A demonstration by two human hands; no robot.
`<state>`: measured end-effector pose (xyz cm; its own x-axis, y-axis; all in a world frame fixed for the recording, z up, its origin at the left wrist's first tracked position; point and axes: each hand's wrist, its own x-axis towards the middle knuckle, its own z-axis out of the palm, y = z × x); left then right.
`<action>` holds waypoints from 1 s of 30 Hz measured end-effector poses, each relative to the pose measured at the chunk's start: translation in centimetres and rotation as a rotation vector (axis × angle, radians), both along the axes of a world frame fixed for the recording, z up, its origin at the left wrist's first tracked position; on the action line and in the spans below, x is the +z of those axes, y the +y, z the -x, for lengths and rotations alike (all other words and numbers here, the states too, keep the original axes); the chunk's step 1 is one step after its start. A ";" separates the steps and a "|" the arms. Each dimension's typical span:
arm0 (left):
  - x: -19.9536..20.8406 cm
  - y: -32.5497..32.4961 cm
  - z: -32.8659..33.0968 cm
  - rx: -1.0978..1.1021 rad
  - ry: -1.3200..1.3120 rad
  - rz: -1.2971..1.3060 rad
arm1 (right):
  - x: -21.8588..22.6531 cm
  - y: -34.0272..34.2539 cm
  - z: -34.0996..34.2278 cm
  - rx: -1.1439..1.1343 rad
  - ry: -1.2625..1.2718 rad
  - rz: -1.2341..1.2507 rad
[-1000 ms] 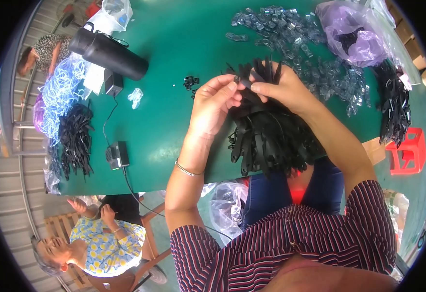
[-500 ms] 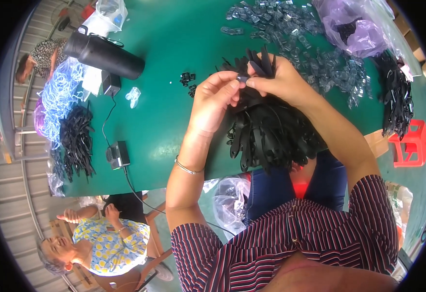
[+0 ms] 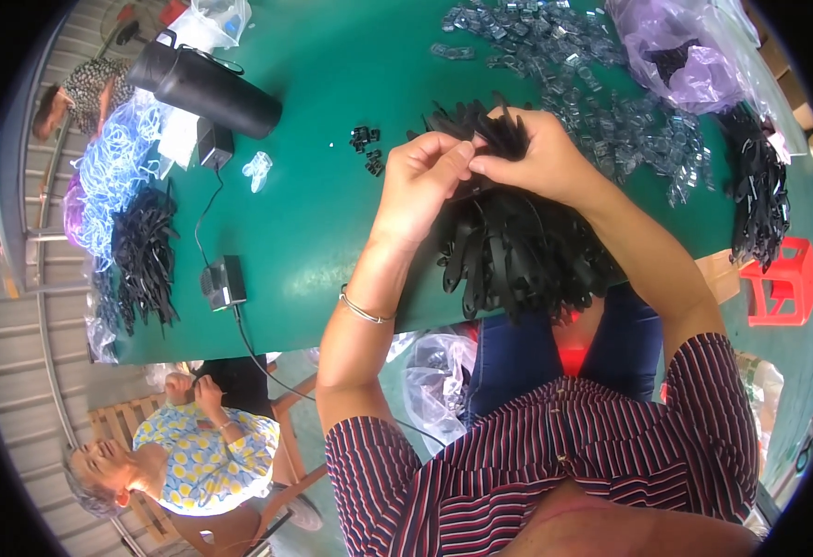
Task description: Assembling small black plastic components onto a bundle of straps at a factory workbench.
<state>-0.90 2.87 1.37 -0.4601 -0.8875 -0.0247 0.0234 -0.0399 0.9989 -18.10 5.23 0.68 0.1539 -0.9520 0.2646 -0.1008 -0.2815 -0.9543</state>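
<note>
My right hand [image 3: 548, 160] is closed round several flat black straps [image 3: 504, 137], whose ends stick up past the fingers. Against its thumb tip, my left hand [image 3: 425, 181] pinches with thumb and forefinger; whatever lies between those fingertips is hidden. Right below both hands, a thick heap of black straps [image 3: 518, 246] hangs over the table's near edge above my lap. Small black clips [image 3: 366, 139] lie in a little cluster to the left of my left hand.
On the green table [image 3: 323, 241], clear plastic buckles [image 3: 629, 139] spread at the far right beside a purple bag [image 3: 690, 65]. A black bottle [image 3: 207, 88], a corded black box [image 3: 224, 283] and more straps [image 3: 144, 260] are at left. A seated person [image 3: 202, 446] is at lower left.
The small dark piece seen between my fingertips is now hidden, and my hands have drawn closer together. The seated person's hands have come together.
</note>
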 end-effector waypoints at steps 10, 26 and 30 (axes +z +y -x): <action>-0.2 -1.1 -0.8 0.161 0.110 -0.070 | -0.4 -0.6 0.9 -0.041 0.123 -0.112; -0.9 -1.8 -1.0 0.084 -0.224 0.171 | 0.3 -1.2 2.2 -0.018 -0.379 -0.172; -1.0 -1.9 -1.2 0.082 -0.277 0.208 | 0.3 -1.3 2.2 0.039 -0.343 -0.269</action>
